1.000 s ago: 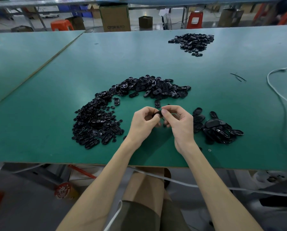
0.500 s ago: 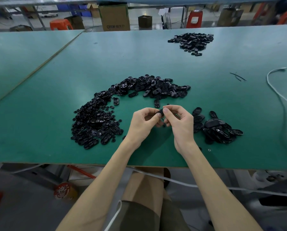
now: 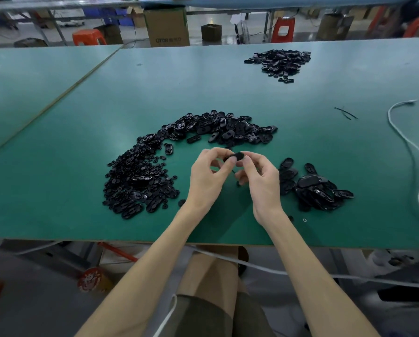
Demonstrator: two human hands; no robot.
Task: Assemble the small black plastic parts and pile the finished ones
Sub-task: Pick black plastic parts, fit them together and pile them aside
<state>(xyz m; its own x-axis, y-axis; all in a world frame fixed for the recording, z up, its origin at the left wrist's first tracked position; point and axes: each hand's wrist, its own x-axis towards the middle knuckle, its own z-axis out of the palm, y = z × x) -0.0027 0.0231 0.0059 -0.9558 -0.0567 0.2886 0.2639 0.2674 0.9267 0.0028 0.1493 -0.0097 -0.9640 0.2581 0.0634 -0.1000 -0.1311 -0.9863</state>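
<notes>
My left hand (image 3: 207, 176) and my right hand (image 3: 262, 181) meet above the green table (image 3: 69, 142), both pinching one small black oval part (image 3: 236, 156) between fingertips. To the left lies a wide heap of small round and oval black parts (image 3: 137, 181). Behind the hands an arc of larger oval black shells (image 3: 225, 128) stretches across. A smaller pile of black oval pieces (image 3: 318, 189) lies right of my right hand.
A further pile of black parts (image 3: 280, 62) sits at the far right of the table. A white cable (image 3: 412, 147) curves along the right side, near two thin black strips (image 3: 346, 113). Cardboard boxes (image 3: 165, 27) and red stools stand beyond the table.
Both hands have shifted slightly and turned the pinched part between the fingertips; the fingers of my right hand have spread a little. The piles have not moved.
</notes>
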